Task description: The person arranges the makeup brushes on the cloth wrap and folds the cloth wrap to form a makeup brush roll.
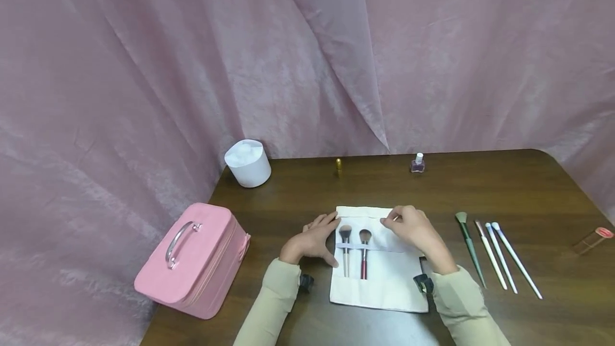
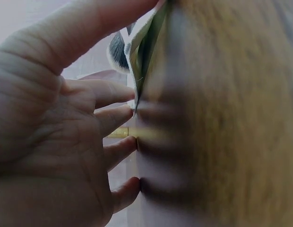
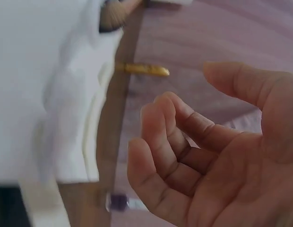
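Note:
A white fabric brush roll [image 1: 384,290] lies unfolded on the table. Two makeup brushes sit in its left part under a strap: one dark-tipped brush with a pale handle [image 1: 346,252], and another brush with a red handle [image 1: 364,260]. My left hand [image 1: 312,240] rests at the roll's left edge, fingers spread, their tips at the tabletop in the left wrist view. Over the upper right of the roll is my right hand [image 1: 417,231]. Its fingers are loosely bent with the thumb apart, and nothing is between them in the right wrist view.
To the right lie a green brush [image 1: 470,247], a pink-tipped brush [image 1: 490,255] and two white-handled brushes [image 1: 516,260]. A lipstick tube [image 1: 593,240] is farther right. A pink case [image 1: 192,260] stands left. Behind are a white container [image 1: 249,164], a small gold tube [image 1: 338,166] and nail polish [image 1: 417,164].

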Available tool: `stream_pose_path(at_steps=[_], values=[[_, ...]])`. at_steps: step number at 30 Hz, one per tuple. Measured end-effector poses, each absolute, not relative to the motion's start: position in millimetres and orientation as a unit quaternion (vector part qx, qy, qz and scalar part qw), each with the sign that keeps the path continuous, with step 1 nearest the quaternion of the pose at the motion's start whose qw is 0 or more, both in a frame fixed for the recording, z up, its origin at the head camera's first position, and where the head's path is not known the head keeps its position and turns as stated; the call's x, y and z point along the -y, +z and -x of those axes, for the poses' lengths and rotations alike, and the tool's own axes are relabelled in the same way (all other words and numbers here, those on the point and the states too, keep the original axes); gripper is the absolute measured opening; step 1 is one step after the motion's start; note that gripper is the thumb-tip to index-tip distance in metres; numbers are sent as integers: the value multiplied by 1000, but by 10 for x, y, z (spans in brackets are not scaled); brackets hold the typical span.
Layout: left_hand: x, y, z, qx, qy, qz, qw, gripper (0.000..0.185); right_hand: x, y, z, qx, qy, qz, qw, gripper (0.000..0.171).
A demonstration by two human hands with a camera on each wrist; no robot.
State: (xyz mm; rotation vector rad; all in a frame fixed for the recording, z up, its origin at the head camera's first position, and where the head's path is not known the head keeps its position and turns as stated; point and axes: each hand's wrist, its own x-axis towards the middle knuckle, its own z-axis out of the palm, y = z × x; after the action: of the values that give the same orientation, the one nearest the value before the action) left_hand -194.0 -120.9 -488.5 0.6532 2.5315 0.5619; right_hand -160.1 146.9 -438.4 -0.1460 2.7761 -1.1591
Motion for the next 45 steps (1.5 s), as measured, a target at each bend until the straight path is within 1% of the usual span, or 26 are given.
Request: stream_pose_path(at_steps=[4,10,17,24,30,33,37,42,45], values=[[1227,-4933,1901,-921,206,-237,233,111,-1603,-4318,1559,-918,-389,20,69,32],[1263,-4938,1871,-921,213,-232,230,111,-1835,-4272,1562,-925,-376,-20,57,36],[1267,-4863,1939,-917,225,-232,233,112,-2172,-4211,1629,-931,-361,-42,35,40],[1253,-4818,1994,-917,212,-240,238,112,-2411,-4210,1616,-937,-342,-69,32,44],[1244,-4815,2012,-917,219,-239,235,111,-2589,-4264,1580,-941,-321,-104,6,38],[1232,-4821,2004,-916,218,-242,235,111,-2678,-4305,1565,-942,-313,-117,5,31],[1224,-4839,1983,-917,216,-243,231,111,-2758,-4383,1560,-944,-307,-122,17,17],[1222,-4866,1961,-918,214,-240,231,111,-2776,-4483,1565,-945,-296,-131,39,17],[1208,-4858,1964,-917,216,-240,234,111,-2767,-4531,1564,-945,-293,-140,39,16]])
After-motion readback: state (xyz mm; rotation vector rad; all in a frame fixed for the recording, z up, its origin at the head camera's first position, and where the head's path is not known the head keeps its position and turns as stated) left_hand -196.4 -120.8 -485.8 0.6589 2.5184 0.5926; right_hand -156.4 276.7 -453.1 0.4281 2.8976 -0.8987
